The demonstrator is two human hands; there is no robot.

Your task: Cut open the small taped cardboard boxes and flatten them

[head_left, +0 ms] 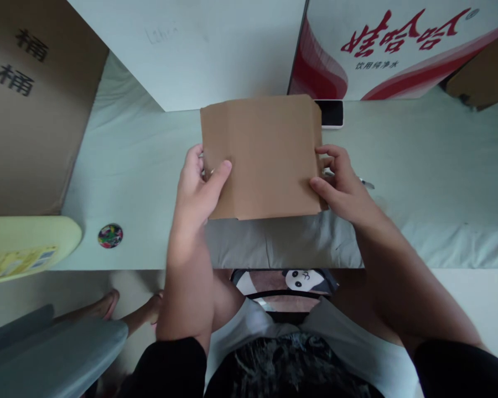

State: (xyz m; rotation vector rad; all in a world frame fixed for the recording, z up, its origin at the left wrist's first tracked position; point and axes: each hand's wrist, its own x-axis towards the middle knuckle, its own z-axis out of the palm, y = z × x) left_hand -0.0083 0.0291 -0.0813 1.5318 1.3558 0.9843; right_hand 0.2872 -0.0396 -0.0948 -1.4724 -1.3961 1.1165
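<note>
A flat piece of brown cardboard point(271, 157), with fold lines near its left and right edges, is held up between my two hands over the pale green cloth. On its left edge, my left hand point(201, 185) grips it with the thumb on top and the fingers behind. My right hand point(340, 179) pinches the right edge, thumb in front, fingers curled at the side. A small metallic object point(367, 183) sticks out past my right hand; its kind is not clear. Behind the cardboard's upper right corner lies a phone point(332, 114), partly covered.
White boxes, one with red lettering point(398, 36), stand at the back. A large brown carton point(29, 121) is at the left, with a yellow bottle point(25, 243) and a round colourful disc point(110, 236) before it. Another person's feet point(108, 304) show at lower left.
</note>
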